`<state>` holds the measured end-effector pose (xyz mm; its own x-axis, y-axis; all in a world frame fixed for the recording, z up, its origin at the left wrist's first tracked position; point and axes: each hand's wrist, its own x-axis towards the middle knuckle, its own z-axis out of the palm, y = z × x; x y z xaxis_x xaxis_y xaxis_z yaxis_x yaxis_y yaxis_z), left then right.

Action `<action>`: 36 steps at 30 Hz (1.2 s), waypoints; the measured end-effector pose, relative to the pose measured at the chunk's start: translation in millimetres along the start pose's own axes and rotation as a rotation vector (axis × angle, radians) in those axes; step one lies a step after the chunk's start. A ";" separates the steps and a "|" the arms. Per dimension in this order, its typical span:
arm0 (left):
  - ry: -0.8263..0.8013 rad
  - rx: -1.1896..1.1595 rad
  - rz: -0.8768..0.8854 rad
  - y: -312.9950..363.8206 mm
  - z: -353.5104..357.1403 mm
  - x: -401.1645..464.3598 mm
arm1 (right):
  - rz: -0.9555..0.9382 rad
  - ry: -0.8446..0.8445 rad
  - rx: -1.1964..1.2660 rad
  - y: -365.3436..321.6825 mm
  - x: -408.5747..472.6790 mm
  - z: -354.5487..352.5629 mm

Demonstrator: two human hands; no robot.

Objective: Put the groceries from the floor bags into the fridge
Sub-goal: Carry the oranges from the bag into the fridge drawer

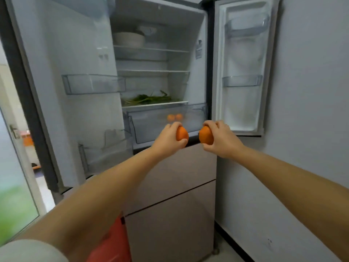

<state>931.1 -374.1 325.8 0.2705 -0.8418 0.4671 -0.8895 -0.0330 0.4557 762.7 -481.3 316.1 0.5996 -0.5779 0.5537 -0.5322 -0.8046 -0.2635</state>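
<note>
The fridge (198,31) stands open in front of me, both upper doors swung wide. My left hand (167,138) grips an orange (182,134), and my right hand (220,138) grips a second orange (205,136). Both hands are held out side by side just in front of the clear crisper drawer (151,127), which is pulled out. Two more oranges (174,117) lie inside that drawer. Leafy greens (151,99) lie on the shelf just above the drawer. A red floor bag (115,241) shows at the bottom, partly hidden behind my left forearm.
A white bowl (128,39) and a lidded dish (147,30) sit on the top shelf. The left door (66,53) carries clear bins (92,84); the right door (243,63) stands against a grey wall (311,110). Closed lower drawers (170,186) lie beneath. A glass door (17,186) is at far left.
</note>
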 end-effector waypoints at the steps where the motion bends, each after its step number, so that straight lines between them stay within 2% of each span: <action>1: 0.011 -0.004 0.014 -6.0 2.3 22.2 | -0.004 0.007 -0.007 9.8 19.6 4.7; 7: 0.146 0.051 0.015 -43.9 7.4 155.6 | -0.103 0.060 0.004 61.5 148.8 38.8; 11: 0.239 0.108 -0.014 -70.6 2.0 241.5 | -0.186 0.038 0.036 84.8 247.9 58.5; 15: 0.219 0.193 -0.105 -102.0 -3.5 314.3 | -0.251 0.039 0.083 94.1 337.4 82.9; 18: 0.063 0.313 -0.117 -125.5 -3.7 360.9 | -0.273 -0.030 0.099 100.5 395.5 110.4; 20: -0.089 0.396 -0.132 -142.0 -1.5 391.9 | -0.300 -0.139 0.085 105.1 432.9 126.6; 29: -0.802 0.670 -0.285 -247.2 32.9 478.2 | -0.468 -0.859 -0.252 84.8 536.3 231.6; 33: -0.934 0.696 -0.405 -298.2 50.2 488.0 | -0.523 -1.019 -0.313 75.8 553.2 288.1; 36: -0.954 0.598 -0.461 -325.4 58.9 485.1 | -0.547 -1.041 -0.314 69.1 563.8 315.7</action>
<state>1330.1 -803.4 359.5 0.4502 -0.7354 -0.5065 -0.8790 -0.4646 -0.1068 1252.6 -905.8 360.7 0.9062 -0.1218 -0.4050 -0.0939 -0.9917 0.0882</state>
